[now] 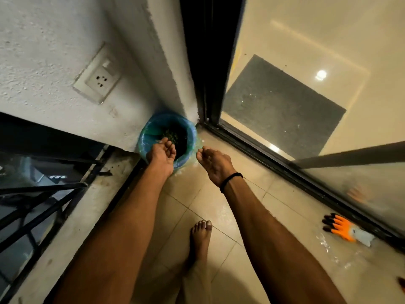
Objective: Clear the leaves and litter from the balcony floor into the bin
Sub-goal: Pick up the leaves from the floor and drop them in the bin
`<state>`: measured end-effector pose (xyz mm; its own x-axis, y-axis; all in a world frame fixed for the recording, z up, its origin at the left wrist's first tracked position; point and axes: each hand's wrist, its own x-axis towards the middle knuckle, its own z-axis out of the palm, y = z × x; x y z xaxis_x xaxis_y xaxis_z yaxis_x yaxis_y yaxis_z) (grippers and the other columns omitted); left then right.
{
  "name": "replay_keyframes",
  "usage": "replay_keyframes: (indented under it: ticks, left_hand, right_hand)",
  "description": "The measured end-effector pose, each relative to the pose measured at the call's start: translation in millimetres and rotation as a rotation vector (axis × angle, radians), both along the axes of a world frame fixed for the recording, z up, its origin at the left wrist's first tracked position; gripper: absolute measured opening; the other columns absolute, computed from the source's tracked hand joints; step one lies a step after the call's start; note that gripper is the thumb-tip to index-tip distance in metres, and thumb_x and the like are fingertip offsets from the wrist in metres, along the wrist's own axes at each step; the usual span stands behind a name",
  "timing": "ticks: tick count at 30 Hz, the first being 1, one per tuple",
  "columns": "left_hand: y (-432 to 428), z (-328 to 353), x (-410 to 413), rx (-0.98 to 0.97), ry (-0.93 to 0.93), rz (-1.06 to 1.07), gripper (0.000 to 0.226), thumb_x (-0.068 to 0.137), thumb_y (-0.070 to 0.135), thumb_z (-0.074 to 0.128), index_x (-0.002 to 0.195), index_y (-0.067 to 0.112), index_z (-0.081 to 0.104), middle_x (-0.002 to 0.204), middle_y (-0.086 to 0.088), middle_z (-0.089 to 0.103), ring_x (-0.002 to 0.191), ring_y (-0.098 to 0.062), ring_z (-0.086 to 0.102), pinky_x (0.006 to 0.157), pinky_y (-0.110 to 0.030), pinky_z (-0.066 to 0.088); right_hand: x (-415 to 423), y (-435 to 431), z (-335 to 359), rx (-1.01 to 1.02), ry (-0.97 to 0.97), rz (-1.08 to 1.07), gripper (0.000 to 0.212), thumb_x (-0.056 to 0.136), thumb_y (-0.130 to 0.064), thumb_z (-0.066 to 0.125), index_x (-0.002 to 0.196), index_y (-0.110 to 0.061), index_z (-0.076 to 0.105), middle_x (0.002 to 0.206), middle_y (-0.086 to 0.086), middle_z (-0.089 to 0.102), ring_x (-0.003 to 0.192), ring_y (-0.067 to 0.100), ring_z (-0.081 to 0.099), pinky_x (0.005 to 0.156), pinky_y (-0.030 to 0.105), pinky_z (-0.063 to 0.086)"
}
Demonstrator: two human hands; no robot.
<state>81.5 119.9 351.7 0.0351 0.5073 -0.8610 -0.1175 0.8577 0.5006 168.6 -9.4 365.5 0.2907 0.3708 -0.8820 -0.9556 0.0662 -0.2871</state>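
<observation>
A round bin point(146, 137) lined with a blue plastic bag stands in the corner where the white wall meets the door frame. Green leaf bits point(170, 135) lie inside it. My left hand point(161, 153) hangs over the bin's near rim, palm up, fingers loosely curled, and I see nothing held in it. My right hand point(213, 162) is just right of the bin above the tiled floor, fingers drawn together and pointing at the bin; whether it holds anything is not visible. A black band circles my right wrist.
An orange and black work glove point(341, 228) lies on the beige tiles by the sliding glass door's track point(274, 163). A black metal railing point(43, 194) and concrete ledge run along the left. My bare foot point(200, 235) stands mid-floor. A wall socket point(97, 79) sits above the bin.
</observation>
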Motion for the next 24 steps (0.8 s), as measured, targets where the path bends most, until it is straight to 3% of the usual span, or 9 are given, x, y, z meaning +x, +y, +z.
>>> replay_keyframes:
  ticks: [5, 7, 10, 13, 18, 22, 24]
  left_hand:
    - [-82.5, 11.1, 22.3, 0.022, -0.011, -0.188, 0.028, 0.104, 0.01, 0.04, 0.081, 0.017, 0.054, 0.046, 0.006, 0.053, 0.041, -0.005, 0.049, 0.043, -0.014, 0.041]
    - [-133.2, 12.0, 30.2, 0.014, -0.011, -0.33, 0.031, 0.104, 0.01, 0.036, 0.079, 0.019, 0.05, 0.043, 0.009, 0.051, 0.039, -0.004, 0.047, 0.041, -0.014, 0.039]
    - [-224.9, 12.1, 47.0, -0.04, 0.007, -0.528, 0.03, 0.106, 0.011, 0.037, 0.081, 0.018, 0.053, 0.047, 0.01, 0.055, 0.053, -0.006, 0.048, 0.051, -0.015, 0.043]
    - [-324.5, 6.2, 69.1, -0.081, 0.035, -0.7, 0.025, 0.103, 0.007, 0.042, 0.085, 0.014, 0.057, 0.061, 0.004, 0.061, 0.064, -0.01, 0.052, 0.052, -0.016, 0.05]
    - [-501.1, 11.6, 112.5, -0.128, 0.039, -0.991, 0.019, 0.103, 0.009, 0.049, 0.091, 0.013, 0.063, 0.06, 0.006, 0.068, 0.057, -0.005, 0.063, 0.055, -0.015, 0.055]
    - [-648.3, 16.9, 135.6, -0.164, -0.018, -1.191, 0.017, 0.102, 0.004, 0.048, 0.11, 0.004, 0.063, 0.089, -0.005, 0.068, 0.078, -0.012, 0.065, 0.073, -0.023, 0.054]
    - [-718.8, 15.2, 140.8, -0.177, -0.036, -1.286, 0.018, 0.1, 0.001, 0.049, 0.112, 0.002, 0.062, 0.094, -0.009, 0.067, 0.083, -0.017, 0.065, 0.075, -0.025, 0.053]
  right_hand:
    - [7.0, -80.8, 13.6, -0.04, 0.018, -0.109, 0.008, 0.096, 0.005, 0.052, 0.097, 0.002, 0.059, 0.079, 0.014, 0.061, 0.068, 0.02, 0.061, 0.06, 0.024, 0.058]
    - [14.1, -132.4, 18.4, -0.048, 0.013, -0.17, 0.011, 0.096, 0.005, 0.05, 0.094, 0.001, 0.06, 0.077, 0.011, 0.059, 0.065, 0.017, 0.058, 0.062, 0.024, 0.054]
    - [24.3, -231.2, 21.3, -0.098, 0.024, -0.305, 0.018, 0.093, 0.009, 0.052, 0.082, -0.003, 0.061, 0.072, 0.008, 0.06, 0.064, 0.016, 0.059, 0.064, 0.024, 0.055]
    - [30.8, -338.6, 18.6, -0.163, 0.045, -0.421, 0.013, 0.093, 0.006, 0.056, 0.085, -0.002, 0.063, 0.072, 0.008, 0.064, 0.063, 0.016, 0.062, 0.067, 0.025, 0.057]
    - [33.0, -520.0, 16.0, -0.244, 0.057, -0.653, 0.019, 0.094, 0.004, 0.054, 0.08, -0.004, 0.063, 0.077, 0.012, 0.065, 0.067, 0.016, 0.062, 0.07, 0.024, 0.054]
    - [23.0, -665.5, 6.5, -0.258, 0.081, -0.893, 0.01, 0.092, 0.006, 0.057, 0.088, -0.001, 0.063, 0.079, 0.014, 0.066, 0.071, 0.02, 0.065, 0.065, 0.024, 0.059]
    - [14.0, -733.3, -1.5, -0.259, 0.098, -0.994, 0.007, 0.091, 0.006, 0.059, 0.09, 0.0, 0.064, 0.077, 0.013, 0.067, 0.071, 0.02, 0.066, 0.066, 0.025, 0.059]
